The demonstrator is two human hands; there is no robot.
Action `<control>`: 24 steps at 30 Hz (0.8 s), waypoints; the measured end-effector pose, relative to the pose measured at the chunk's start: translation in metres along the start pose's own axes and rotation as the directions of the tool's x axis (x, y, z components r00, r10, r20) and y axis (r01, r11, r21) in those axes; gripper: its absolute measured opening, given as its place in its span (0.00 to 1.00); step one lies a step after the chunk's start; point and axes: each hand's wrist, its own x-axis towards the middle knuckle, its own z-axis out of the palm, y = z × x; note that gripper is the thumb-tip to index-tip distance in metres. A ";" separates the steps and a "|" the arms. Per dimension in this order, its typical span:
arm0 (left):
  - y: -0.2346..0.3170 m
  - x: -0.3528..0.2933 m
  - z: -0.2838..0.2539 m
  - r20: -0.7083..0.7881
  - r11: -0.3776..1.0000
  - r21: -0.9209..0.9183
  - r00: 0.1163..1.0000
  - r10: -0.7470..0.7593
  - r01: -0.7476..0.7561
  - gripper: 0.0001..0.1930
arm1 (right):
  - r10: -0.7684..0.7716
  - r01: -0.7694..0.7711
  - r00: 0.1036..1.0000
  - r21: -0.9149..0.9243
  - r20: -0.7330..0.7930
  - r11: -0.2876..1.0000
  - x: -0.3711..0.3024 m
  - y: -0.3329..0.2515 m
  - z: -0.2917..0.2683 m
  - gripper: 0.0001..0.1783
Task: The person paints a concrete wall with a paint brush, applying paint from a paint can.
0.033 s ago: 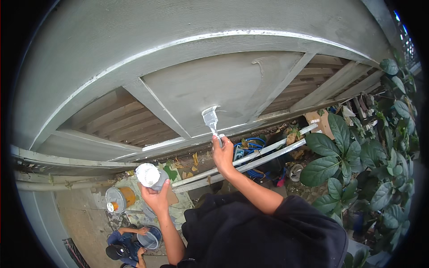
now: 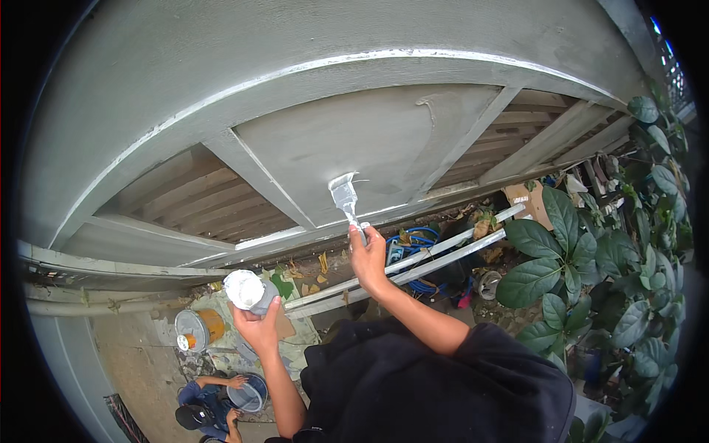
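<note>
- Right hand (image 2: 367, 256) clenched around handle of paintbrush (image 2: 345, 198), bristles pressed on grey panel (image 2: 354, 140) of metal gate.
- Brush likely light and stiff in handle, soft at bristles, slippery where wet; best held low on handle.
- Left hand (image 2: 255, 325) grasping small paint cup (image 2: 247, 290), white inside; probably light, apt to spill if tilted.
- Panel surface smooth, wet-looking, framed by slanted bars.
- Below: orange-topped bucket (image 2: 193, 328), blue hose (image 2: 417, 244), leafy plant (image 2: 583, 258), another person (image 2: 210, 402) crouching on the ground.
</note>
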 end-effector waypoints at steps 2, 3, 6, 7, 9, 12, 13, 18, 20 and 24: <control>0.003 0.001 0.001 0.001 0.999 -0.001 0.999 0.034 -0.034 0.36 | -0.135 0.133 0.986 0.032 0.099 0.991 -0.016 -0.029 -0.006 0.12; 0.003 0.002 0.001 0.007 0.999 0.002 0.999 0.035 -0.035 0.36 | -0.134 0.131 0.987 0.034 0.093 0.991 -0.019 -0.033 -0.009 0.12; 0.004 0.002 0.000 0.010 1.000 0.012 1.000 0.015 -0.015 0.36 | -0.209 0.187 0.961 0.133 0.181 0.973 -0.018 -0.029 -0.013 0.11; 0.004 0.003 0.001 0.004 1.000 0.014 1.000 0.005 -0.005 0.36 | -0.207 0.185 0.962 0.137 0.175 0.973 -0.009 -0.016 -0.014 0.11; 0.006 0.004 0.003 0.001 1.000 0.021 1.000 -0.002 0.002 0.36 | -0.096 0.096 0.990 0.000 0.099 0.995 0.019 0.022 -0.023 0.12; 0.013 0.003 0.005 -0.015 0.999 0.004 0.999 0.052 -0.052 0.35 | -0.178 0.173 0.984 -0.203 -0.009 0.964 0.058 0.087 -0.045 0.16; 0.016 0.003 0.005 -0.010 0.999 0.011 0.999 0.045 -0.045 0.35 | -0.250 0.231 0.967 -0.262 -0.043 0.937 0.068 0.110 -0.053 0.18; 0.019 0.001 -0.002 -0.039 0.999 0.048 0.999 0.024 -0.022 0.35 | -0.228 0.140 0.960 -0.427 -0.164 0.893 0.078 0.157 -0.079 0.19; 0.021 -0.002 -0.002 -0.083 0.998 0.019 0.995 0.061 -0.060 0.34 | -0.138 -0.012 0.942 -0.441 -0.307 0.897 0.072 0.163 -0.082 0.19; 0.024 -0.007 -0.006 -0.081 0.999 0.020 0.996 0.037 -0.036 0.34 | -0.231 0.010 0.891 -0.491 -0.392 0.871 0.066 0.158 -0.068 0.19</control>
